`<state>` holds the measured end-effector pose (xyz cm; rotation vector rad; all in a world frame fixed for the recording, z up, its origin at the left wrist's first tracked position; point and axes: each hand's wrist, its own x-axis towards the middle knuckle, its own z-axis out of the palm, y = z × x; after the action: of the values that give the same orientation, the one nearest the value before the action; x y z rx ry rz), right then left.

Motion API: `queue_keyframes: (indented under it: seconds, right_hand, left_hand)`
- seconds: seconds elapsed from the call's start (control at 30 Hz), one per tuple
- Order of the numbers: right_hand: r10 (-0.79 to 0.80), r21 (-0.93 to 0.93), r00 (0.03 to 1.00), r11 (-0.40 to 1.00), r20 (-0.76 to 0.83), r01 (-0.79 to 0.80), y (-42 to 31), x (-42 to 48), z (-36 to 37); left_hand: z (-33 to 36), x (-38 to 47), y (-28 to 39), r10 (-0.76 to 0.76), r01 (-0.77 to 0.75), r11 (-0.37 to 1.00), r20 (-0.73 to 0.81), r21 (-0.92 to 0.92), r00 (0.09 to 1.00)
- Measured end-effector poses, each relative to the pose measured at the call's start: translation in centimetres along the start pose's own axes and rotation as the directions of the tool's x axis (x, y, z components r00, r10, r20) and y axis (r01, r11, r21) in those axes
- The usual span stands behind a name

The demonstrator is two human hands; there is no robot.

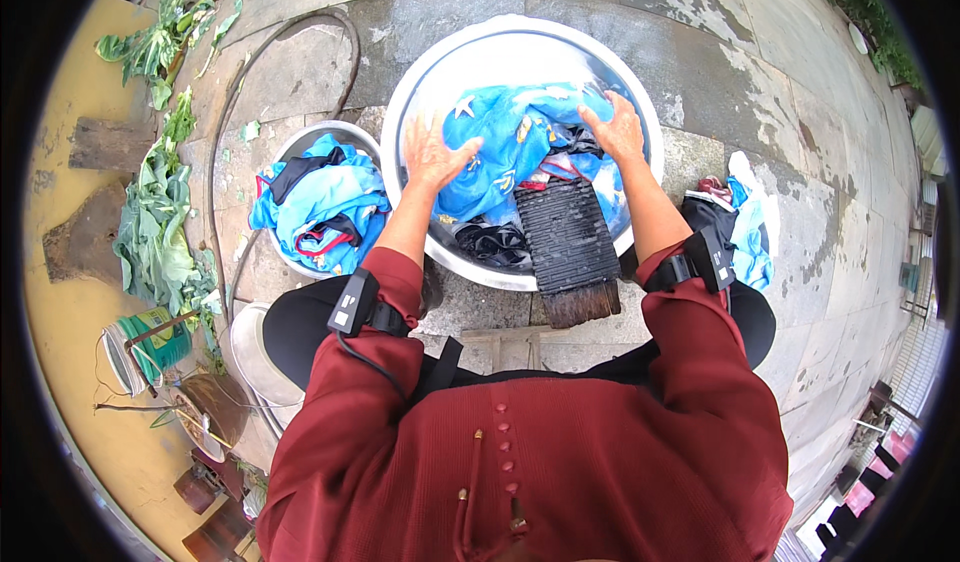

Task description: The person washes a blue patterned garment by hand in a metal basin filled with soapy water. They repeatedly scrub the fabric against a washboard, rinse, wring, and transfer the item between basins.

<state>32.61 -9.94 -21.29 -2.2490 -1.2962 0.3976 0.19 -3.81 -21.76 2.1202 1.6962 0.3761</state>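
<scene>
A large metal basin sits on the paving in front of me, with whitish, sudsy-looking water at its far side. In it lies a bright blue cloth patterned with white stars and yellowish figures. My left hand is spread at the cloth's left edge. On the right, my right hand has its fingers apart, thumb at the cloth; whether it presses on it I cannot tell. A dark ridged washboard leans over the near rim, its top end by the cloth. Black fabric lies left of the board.
Left of the basin, a smaller metal basin holds blue garments. More clothes lie on the paving at right. A hose curves along the left, beside leafy vegetables and a green bucket.
</scene>
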Motion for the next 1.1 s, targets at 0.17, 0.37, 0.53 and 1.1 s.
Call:
queue_keyframes:
  seconds: [0.17, 0.37, 0.53, 1.1]
  right_hand:
    - [-0.114, -0.064, 0.984, 0.99, 0.138, 0.124, -1.5, 3.3, 6.0]
    - [-0.255, -0.232, 0.934, 0.921, 0.252, 0.314, -0.1, 1.9, 11.7]
    - [-0.081, -0.357, 0.898, 0.899, 0.432, 0.253, -0.1, 4.6, 12.9]
    - [-0.279, -0.047, 0.91, 0.95, 0.308, 0.307, -3.1, 3.4, 15.2]
  left_hand:
    - [2.6, 3.7, 5.0, 0.183, -0.239, 0.959, 0.306, 0.153, 0.934]
    - [7.1, 6.6, 3.0, 0.11, -0.276, 0.923, 0.504, 0.268, 0.857]
    - [9.4, 9.2, 1.6, 0.083, -0.261, 0.935, 0.565, 0.242, 0.821]
    - [6.8, 13.2, 0.3, -0.024, -0.014, 0.999, 0.819, 0.039, 0.574]
